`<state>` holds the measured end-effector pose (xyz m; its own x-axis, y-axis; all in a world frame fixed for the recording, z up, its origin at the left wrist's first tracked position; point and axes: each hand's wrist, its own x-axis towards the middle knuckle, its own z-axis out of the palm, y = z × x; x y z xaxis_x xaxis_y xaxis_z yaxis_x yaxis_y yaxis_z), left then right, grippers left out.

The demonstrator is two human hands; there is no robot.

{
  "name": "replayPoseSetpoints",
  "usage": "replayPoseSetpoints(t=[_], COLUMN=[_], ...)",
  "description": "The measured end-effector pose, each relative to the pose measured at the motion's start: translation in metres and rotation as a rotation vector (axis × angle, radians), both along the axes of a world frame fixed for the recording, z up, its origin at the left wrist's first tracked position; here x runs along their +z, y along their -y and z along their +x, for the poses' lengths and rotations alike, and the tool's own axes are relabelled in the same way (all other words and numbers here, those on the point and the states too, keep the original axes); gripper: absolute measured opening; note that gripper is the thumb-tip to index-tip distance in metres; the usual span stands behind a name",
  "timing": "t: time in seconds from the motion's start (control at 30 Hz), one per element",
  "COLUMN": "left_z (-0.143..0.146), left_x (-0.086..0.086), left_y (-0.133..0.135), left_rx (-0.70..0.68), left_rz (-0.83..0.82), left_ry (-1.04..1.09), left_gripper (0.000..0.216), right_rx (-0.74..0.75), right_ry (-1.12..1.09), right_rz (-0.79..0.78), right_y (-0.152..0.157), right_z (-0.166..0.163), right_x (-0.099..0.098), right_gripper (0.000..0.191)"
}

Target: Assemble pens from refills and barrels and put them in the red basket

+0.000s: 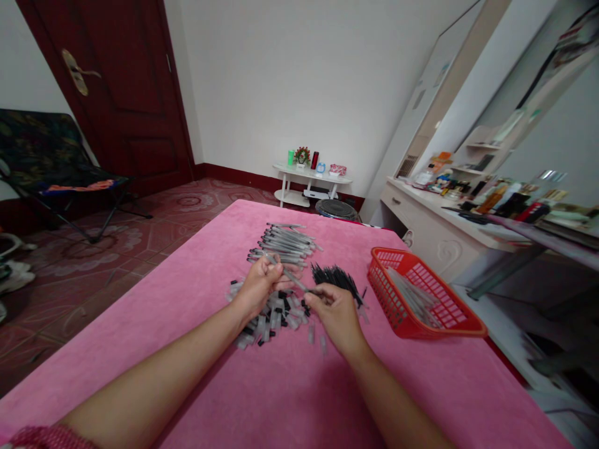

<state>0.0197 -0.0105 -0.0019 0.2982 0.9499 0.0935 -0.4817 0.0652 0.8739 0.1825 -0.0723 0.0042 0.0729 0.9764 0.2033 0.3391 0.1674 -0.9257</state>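
Observation:
A slender clear-grey pen (294, 279) spans the gap between my two hands, slanting down to the right. My left hand (262, 282) is closed around its upper left part. At the lower right, my right hand (337, 315) pinches its darker end; the fingers hide whether a separate refill is there. Below and beside my left hand lies a heap of clear and black pen caps (276, 317). Beyond that hand, several capless pens (287, 242) lie in a stack. A bunch of black-tipped refills (334, 276) lies just behind my right hand.
On the right of the pink-covered table (187, 299) stands a red plastic basket (397, 321) holding clear pen barrels (414, 296). A dresser (435, 218) crowded with bottles stands past the right edge. A folding chair (60, 162) is at far left, and a low white stand (311, 178) behind.

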Motion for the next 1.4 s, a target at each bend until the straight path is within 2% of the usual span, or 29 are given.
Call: replayPoseSetpoints(t=[0.1, 0.23, 0.37, 0.57, 0.7, 0.77, 0.93, 1.03, 1.13, 1.23, 1.33, 1.4], left_z=[0.0001, 0.0010, 0.0025, 0.0026, 0.0025, 0.0020, 0.0010, 0.0013, 0.0015, 0.0013, 0.0010, 0.0009], left_x=[-0.0025, -0.0033, -0.0028, -0.0020, -0.0012, -0.0012, -0.0026, -0.0031, -0.0034, -0.0038, -0.0033, -0.0028], left_y=[-0.0009, -0.0004, 0.0006, 0.0015, 0.0018, 0.0015, 0.0005, 0.0008, 0.0009, 0.0005, 0.0002, 0.0001], left_rx=[0.011, 0.018, 0.026, 0.030, 0.035, 0.040, 0.039, 0.038, 0.049, 0.050, 0.046, 0.050], left_rz=[0.011, 0.011, 0.021, 0.014, 0.028, 0.031, 0.029, 0.033, 0.036, 0.045, 0.059, 0.055], left_ry=[-0.007, -0.023, -0.023, -0.022, -0.030, -0.033, -0.040, -0.044, -0.053, -0.068, -0.072, -0.070], left_gripper=[0.036, 0.036, 0.035, 0.039, 0.038, 0.037, 0.037, 0.036, 0.037, 0.036, 0.036, 0.037], right_rx=[0.002, 0.044, -0.015, 0.075, -0.037, -0.045, 0.049, -0.019, 0.001, 0.045, -0.004, -0.015], right_ry=[0.033, 0.032, 0.027, 0.022, 0.116, 0.114, 0.094, 0.115, 0.059, 0.025, 0.045, 0.008], right_rz=[-0.010, -0.056, -0.012, -0.106, -0.035, -0.013, -0.081, -0.029, -0.043, -0.113, -0.048, -0.031], right_y=[-0.0016, -0.0021, -0.0034, -0.0037, -0.0030, -0.0034, -0.0037, -0.0034, -0.0037, -0.0041, -0.0046, -0.0045], right_z=[0.0001, 0.0007, 0.0022, 0.0027, 0.0023, 0.0023, 0.0030, 0.0033, 0.0030, 0.0027, 0.0028, 0.0024], right_x=[-0.0041, -0.0036, -0.0024, -0.0066, -0.0059, -0.0066, -0.0095, -0.0083, -0.0075, -0.0087, -0.0093, -0.0081], right_gripper=[0.015, 0.028, 0.010, 0.034, 0.012, 0.015, 0.031, 0.013, 0.015, 0.028, 0.015, 0.016])
